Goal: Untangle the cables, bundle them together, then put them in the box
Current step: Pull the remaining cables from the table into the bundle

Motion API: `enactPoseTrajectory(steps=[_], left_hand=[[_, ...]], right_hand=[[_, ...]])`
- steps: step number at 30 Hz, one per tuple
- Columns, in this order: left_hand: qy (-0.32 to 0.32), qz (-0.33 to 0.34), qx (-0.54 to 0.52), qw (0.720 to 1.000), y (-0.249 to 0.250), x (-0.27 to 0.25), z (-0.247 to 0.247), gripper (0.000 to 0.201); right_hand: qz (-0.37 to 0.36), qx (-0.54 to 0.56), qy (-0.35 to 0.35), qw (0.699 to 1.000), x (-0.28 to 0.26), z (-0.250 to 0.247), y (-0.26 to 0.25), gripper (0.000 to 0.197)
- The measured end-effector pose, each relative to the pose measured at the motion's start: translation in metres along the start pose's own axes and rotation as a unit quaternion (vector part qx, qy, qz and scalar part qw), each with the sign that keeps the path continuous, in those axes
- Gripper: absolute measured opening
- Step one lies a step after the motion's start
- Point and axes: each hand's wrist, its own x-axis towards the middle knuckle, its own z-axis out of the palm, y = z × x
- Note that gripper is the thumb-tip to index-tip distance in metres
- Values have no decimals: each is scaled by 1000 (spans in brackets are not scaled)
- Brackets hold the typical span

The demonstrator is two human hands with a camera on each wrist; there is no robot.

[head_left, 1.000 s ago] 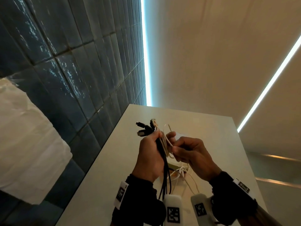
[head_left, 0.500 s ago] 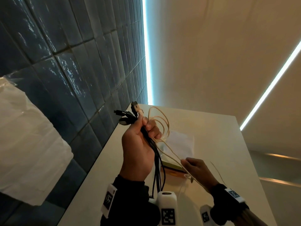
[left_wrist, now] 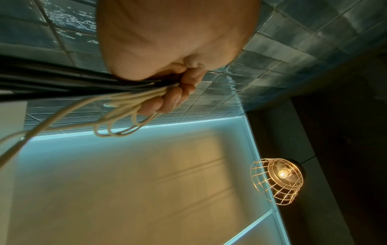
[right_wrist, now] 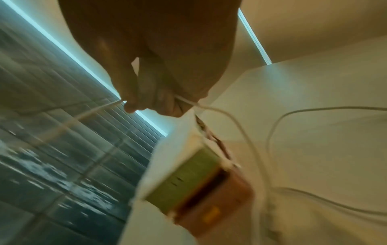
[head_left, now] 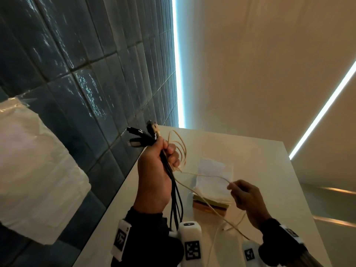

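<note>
1. Presently, the left hand [head_left: 154, 176] is raised above the table [head_left: 260, 170], fingers curled tight round a bundle of black cables [head_left: 173, 193] and the coils of a white cable [head_left: 181, 149].
2. Black plugs [head_left: 142, 136] stick out above the left fist; the black cables hang down from it toward the wrist.
3. In the left wrist view, the fingers [left_wrist: 178, 97] press several white loops [left_wrist: 125, 119] against the black cables [left_wrist: 62, 84].
4. From the loops, one white strand runs across to the right hand [head_left: 246, 197], which is lower than the left hand and above the table.
5. Right thumb and fingertips pinch that strand; the right wrist view shows the white cable [right_wrist: 220, 112] passing out of the pinch [right_wrist: 159, 92] and trailing down onto the table.
6. Slack white cable lies on the table between the wrists, near the box [head_left: 210, 206].
7. The box rests on the table between and beyond the two hands; its front shows a green and an orange band. A white sheet [head_left: 215, 174] stands up from its top. No cable is seen inside the box; its interior cannot be judged.
8. Left of the table stands a dark tiled wall [head_left: 86, 74]; a white plastic-wrapped bundle [head_left: 34, 170] is against that wall.
</note>
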Motion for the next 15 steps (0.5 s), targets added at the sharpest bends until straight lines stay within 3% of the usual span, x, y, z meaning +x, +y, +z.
enactPoseTrajectory(steps=[3, 6, 10, 15], left_hand=[[33, -45, 43, 998, -15, 1, 4, 30], [32, -95, 99, 990, -33, -7, 15, 30], [-32, -167, 20, 985, -39, -19, 26, 28], [-57, -103, -27, 993, -25, -17, 27, 29]], right_hand=[[-72, 73, -16, 995, -8, 5, -53, 19], [-167, 88, -98, 977, -26, 17, -97, 27], [-220, 39, -196, 955, -50, 33, -117, 21], [-199, -19, -148, 969, -60, 12, -82, 34]])
